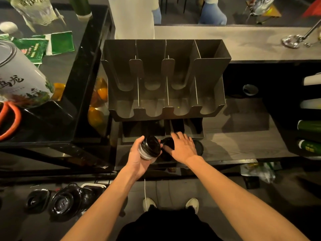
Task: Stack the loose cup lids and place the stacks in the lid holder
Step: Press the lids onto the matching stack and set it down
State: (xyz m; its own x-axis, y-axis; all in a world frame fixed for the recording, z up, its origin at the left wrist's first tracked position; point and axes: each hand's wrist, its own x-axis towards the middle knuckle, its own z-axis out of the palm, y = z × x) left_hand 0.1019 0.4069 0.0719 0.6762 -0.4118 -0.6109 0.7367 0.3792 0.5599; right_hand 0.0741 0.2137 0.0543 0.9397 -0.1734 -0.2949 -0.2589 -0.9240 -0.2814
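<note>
My left hand (138, 158) grips a stack of lids (150, 147), black on top and white below, tilted above the counter's front edge. My right hand (183, 147) lies palm down over loose black lids on the dark counter. One black lid (167, 143) shows by its thumb, and another black lid (198, 146) pokes out on its right. Whether the right fingers pinch a lid is hidden. Just behind both hands stands the grey metal lid holder (166, 112) with several slots, all showing bare bottoms.
A black glass-topped case (83, 84) with tea packets, a tin and orange scissors stands on the left. Rolls lie in a black rack (309, 126) at right. More black lids (64, 202) sit on a low shelf below left. A person stands beyond the holder.
</note>
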